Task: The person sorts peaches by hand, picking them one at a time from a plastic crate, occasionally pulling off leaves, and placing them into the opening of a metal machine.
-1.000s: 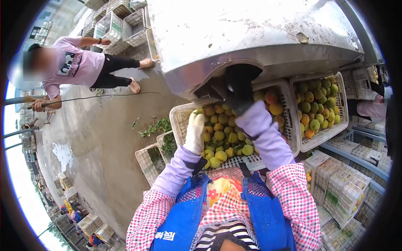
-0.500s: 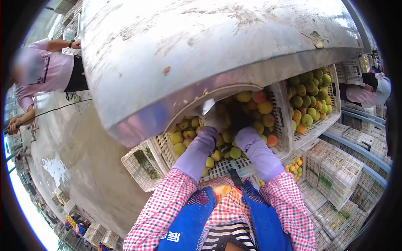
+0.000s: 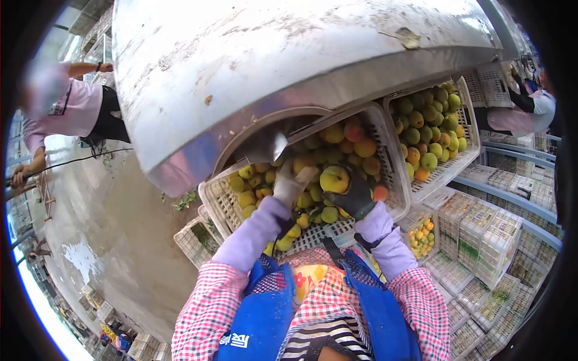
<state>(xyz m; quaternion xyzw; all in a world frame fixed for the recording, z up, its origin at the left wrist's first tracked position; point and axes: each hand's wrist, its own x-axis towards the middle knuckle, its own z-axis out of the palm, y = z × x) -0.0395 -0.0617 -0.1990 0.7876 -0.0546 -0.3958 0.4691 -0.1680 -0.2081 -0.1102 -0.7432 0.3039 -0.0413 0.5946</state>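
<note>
My left hand, in a pale glove, reaches into a white plastic crate filled with round yellow-green and reddish fruit. Its fingers look apart, close against the fruit, with nothing plainly gripped. My right hand, in a black glove, is closed around a yellow-green fruit just above the pile, near the crate's right side. Both wrists wear lilac sleeve covers. Loose fruit lies below my hands, towards the crate's near edge.
A metal machine body with a curved chute opening overhangs the crate. To the right stands another crate of fruit. Blue rails and stacked crates lie beyond. A person in pink stands at left, another at far right.
My hands have come up and back from deep in the crate. A fruit now shows in my right hand. The view has shifted slightly.
</note>
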